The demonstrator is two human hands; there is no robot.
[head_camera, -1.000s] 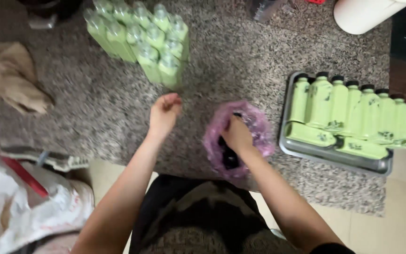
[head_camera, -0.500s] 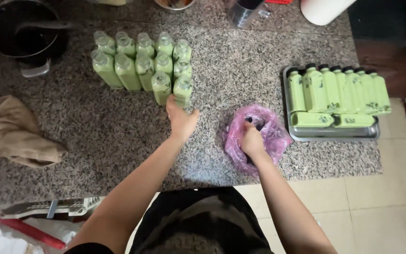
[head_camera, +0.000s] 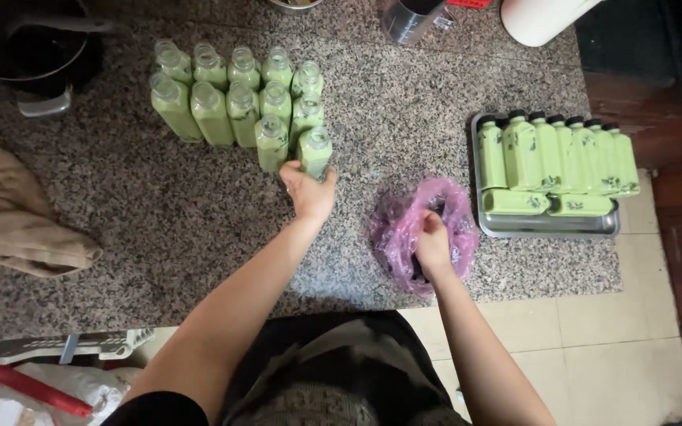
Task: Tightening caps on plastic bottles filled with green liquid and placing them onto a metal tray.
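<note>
Several uncapped bottles of green liquid (head_camera: 230,102) stand clustered at the back left of the granite counter (head_camera: 159,221). My left hand (head_camera: 308,192) reaches forward and its fingers wrap the base of the nearest bottle (head_camera: 315,151). My right hand (head_camera: 433,241) is pushed into a crumpled pink plastic bag (head_camera: 404,237) near the counter's front edge, closed around something small and dark inside. At the right, a metal tray (head_camera: 550,226) holds several capped green bottles (head_camera: 554,150), two of them lying flat in front.
A tan cloth (head_camera: 17,213) lies at the left. At the back are a dark pot (head_camera: 25,47), a metal cup (head_camera: 412,17) and a white container (head_camera: 542,17). Tiled floor (head_camera: 617,347) shows below the counter edge, with a red-handled tool (head_camera: 17,383) at lower left.
My left hand has stretched forward from the bare counter to the nearest uncapped bottle and closed on it. My right hand has stayed in the pink bag.
</note>
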